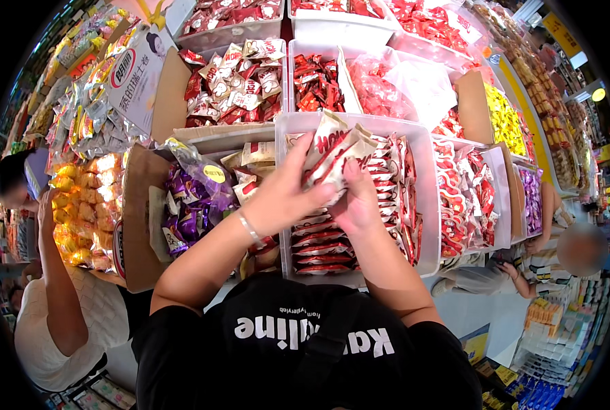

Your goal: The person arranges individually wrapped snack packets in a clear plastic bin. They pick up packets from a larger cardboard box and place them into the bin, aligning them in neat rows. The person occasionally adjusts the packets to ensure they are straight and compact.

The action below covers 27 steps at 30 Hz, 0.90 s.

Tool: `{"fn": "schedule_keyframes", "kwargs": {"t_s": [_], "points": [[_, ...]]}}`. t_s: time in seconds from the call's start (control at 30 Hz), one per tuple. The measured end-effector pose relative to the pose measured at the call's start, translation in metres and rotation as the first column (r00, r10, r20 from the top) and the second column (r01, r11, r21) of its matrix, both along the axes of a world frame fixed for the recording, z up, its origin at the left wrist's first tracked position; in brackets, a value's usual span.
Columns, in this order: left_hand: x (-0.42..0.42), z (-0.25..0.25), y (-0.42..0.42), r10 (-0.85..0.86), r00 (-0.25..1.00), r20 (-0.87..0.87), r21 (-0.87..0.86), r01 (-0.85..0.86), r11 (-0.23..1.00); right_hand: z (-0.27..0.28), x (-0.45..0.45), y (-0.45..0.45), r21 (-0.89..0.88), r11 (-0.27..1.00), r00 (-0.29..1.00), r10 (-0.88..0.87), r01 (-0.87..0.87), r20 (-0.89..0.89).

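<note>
Both of my hands hold a small stack of cream and red candy packets (330, 154) above a translucent plastic bin (430, 205). My left hand (289, 189), with a bracelet at its wrist, grips the stack from the left side. From the right, my right hand (357, 197) presses on the packets with its thumb. Below them, similar packets (320, 251) stand in tight rows inside the bin. Further packets stand upright along the bin's right side. The fingertips under the stack are partly hidden.
Beyond the bin are a bin of loose cream packets (238, 82) and one of red candies (315, 82). Purple-wrapped candies (189, 210) lie in a box at left. A person in a white top (74, 318) stands left; another person (546, 256) is at right.
</note>
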<state>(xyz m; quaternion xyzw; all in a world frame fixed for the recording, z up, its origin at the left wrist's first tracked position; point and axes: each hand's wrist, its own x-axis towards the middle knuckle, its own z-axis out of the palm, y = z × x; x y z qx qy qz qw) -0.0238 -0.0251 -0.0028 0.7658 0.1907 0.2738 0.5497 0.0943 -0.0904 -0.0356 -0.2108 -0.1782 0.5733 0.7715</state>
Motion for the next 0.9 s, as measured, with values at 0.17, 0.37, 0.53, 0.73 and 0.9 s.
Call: {"fn": "schedule_keyframes", "kwargs": {"t_s": [0.17, 0.37, 0.53, 0.73, 0.9], "points": [[0.01, -0.01, -0.006, 0.115, 0.969, -0.219, 0.339, -0.035, 0.94, 0.005, -0.005, -0.002, -0.063, 0.995, 0.993, -0.068, 0.074, 0.093], [0.016, 0.004, 0.002, 0.135, 0.943, -0.303, 0.464, 0.022, 0.886, -0.006, 0.0, 0.0, -0.03, 0.999, 1.0, 0.017, -0.016, 0.025], [0.031, -0.001, 0.07, 0.158, 0.918, -0.364, 0.608, 0.105, 0.787, -0.008, 0.012, 0.01, -0.314, 0.891, 0.943, -0.295, 0.329, 0.151], [0.05, -0.017, 0.092, 0.086, 0.704, -0.705, 0.577, 0.5, 0.646, -0.016, 0.023, 0.013, -0.375, 0.799, 0.844, -0.281, 0.47, 0.458], [0.04, -0.025, 0.076, 0.322, 0.684, -0.655, 0.736, 0.481, 0.477, -0.052, 0.037, 0.028, -0.13, 0.816, 0.334, -0.08, 0.563, 0.939]]}}
